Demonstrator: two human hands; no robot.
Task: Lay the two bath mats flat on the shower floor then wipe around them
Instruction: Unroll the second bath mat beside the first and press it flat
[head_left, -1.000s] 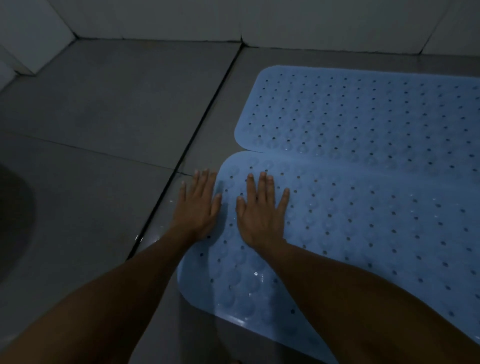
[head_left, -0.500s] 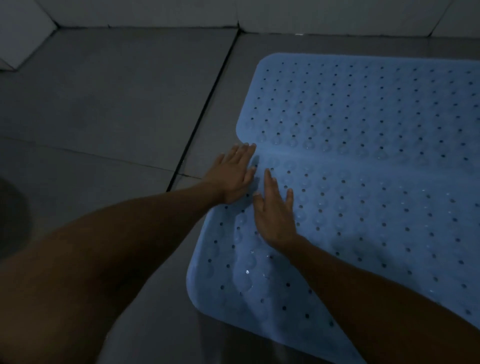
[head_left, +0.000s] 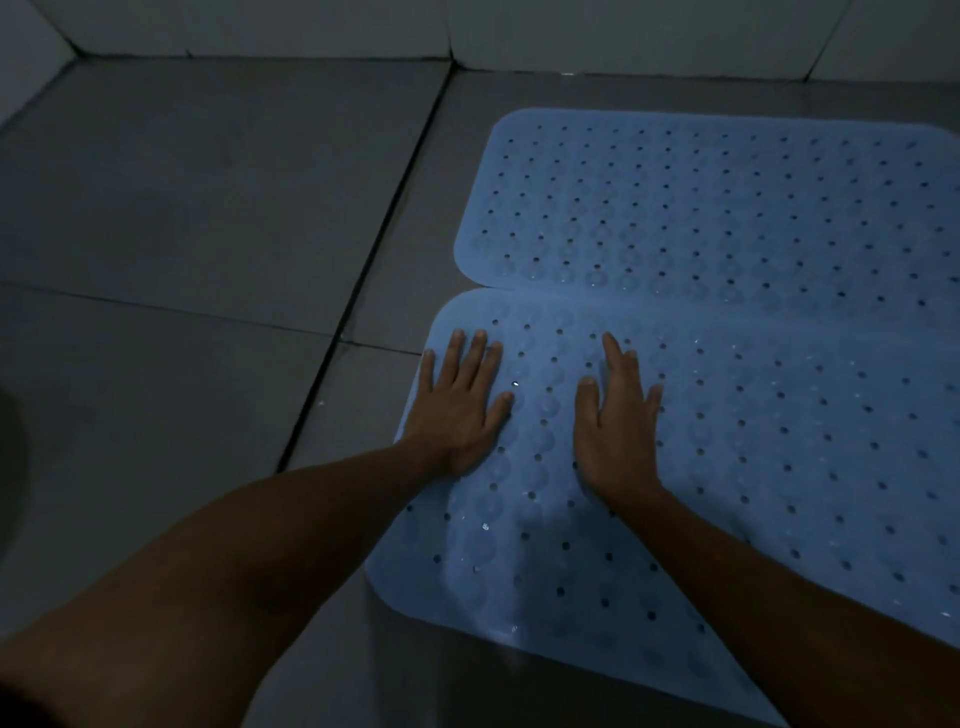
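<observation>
Mats lie edge to edge on the shower floor (head_left: 208, 218): our left hand (head_left: 460, 410) and right hand (head_left: 618, 431), fingers spread flat, press the near mat (head_left: 753, 467) beside the far mat (head_left: 727, 208); wiping remains.

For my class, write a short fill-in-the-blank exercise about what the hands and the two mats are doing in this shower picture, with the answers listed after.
1. Both mats on the floor are ____ in colour.
2. The left hand and right hand press palms down on the ____ mat, not the other mat.
3. Neither hand holds a ____ for wiping.
4. The grey floor is laid in large ____.

Answers: blue; nearer; cloth; tiles
</observation>
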